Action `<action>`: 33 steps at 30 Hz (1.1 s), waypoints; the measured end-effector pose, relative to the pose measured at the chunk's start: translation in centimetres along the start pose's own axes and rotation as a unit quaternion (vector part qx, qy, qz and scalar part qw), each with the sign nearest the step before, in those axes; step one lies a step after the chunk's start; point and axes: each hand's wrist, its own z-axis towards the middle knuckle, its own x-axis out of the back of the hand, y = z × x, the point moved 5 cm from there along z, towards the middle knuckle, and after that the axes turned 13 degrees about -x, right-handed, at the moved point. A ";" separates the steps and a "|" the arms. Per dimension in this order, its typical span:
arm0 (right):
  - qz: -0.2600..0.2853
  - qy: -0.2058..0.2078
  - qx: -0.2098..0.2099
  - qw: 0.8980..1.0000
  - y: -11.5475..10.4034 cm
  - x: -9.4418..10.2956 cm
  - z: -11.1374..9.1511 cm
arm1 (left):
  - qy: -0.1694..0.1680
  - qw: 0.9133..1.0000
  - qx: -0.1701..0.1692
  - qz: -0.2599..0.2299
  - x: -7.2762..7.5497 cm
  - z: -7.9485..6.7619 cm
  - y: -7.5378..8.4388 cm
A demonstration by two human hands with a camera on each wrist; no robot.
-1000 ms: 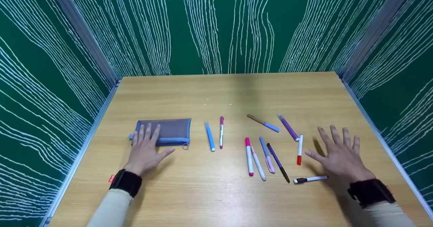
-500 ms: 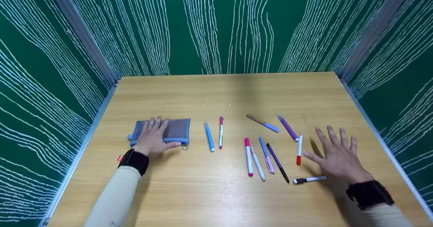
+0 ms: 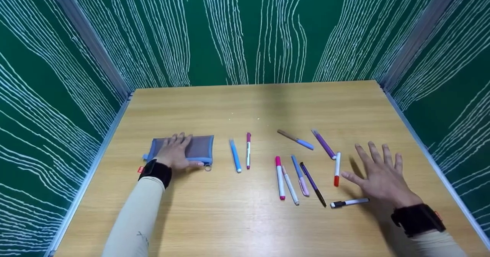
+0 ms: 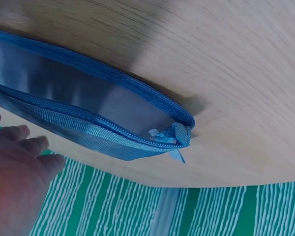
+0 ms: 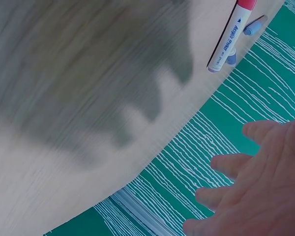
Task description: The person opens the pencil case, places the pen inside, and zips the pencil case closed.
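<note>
A mesh zip pencil case (image 3: pixel 200 146) with blue trim lies flat at the left of the table. Over it is my left hand (image 3: pixel 174 154), fingers extended, the thumb near the front edge by a small metal ring (image 3: pixel 208 167). In the left wrist view the pencil case (image 4: pixel 103 101) shows its zip side, and the fingers (image 4: pixel 34 145) look apart from it. My right hand (image 3: pixel 384 176) is spread above the table, holding nothing. Nearest to it are a white marker with a red end (image 3: pixel 337 169) and a white pen with a black cap (image 3: pixel 349 203).
Between the hands lie several pens, among them a blue marker (image 3: pixel 235 156), a thin magenta-capped pen (image 3: pixel 249 151), a pink-capped marker (image 3: pixel 280 178), a dark purple pen (image 3: pixel 313 184), a purple pen (image 3: pixel 324 144) and a brown-and-blue pen (image 3: pixel 295 139). Green panels (image 3: pixel 214 31) surround the table.
My left hand has moved right over the pencil case, its thumb now by the ring. The right hand has stayed nearly in place. The pens and case keep their places.
</note>
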 end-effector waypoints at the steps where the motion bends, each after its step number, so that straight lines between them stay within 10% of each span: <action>1: 0.000 0.000 -0.002 1.000 0.0 0.0 0.0 | -0.004 1.000 0.002 0.000 -0.1 0.0 0.0; 15: 0.004 -0.007 -0.001 1.000 0.0 -0.3 0.1 | -0.031 0.997 0.025 0.066 0.6 -1.2 0.3; 33: 0.006 0.002 0.013 1.000 -0.4 -0.1 0.0 | -0.043 0.998 0.038 0.027 0.3 -3.0 2.4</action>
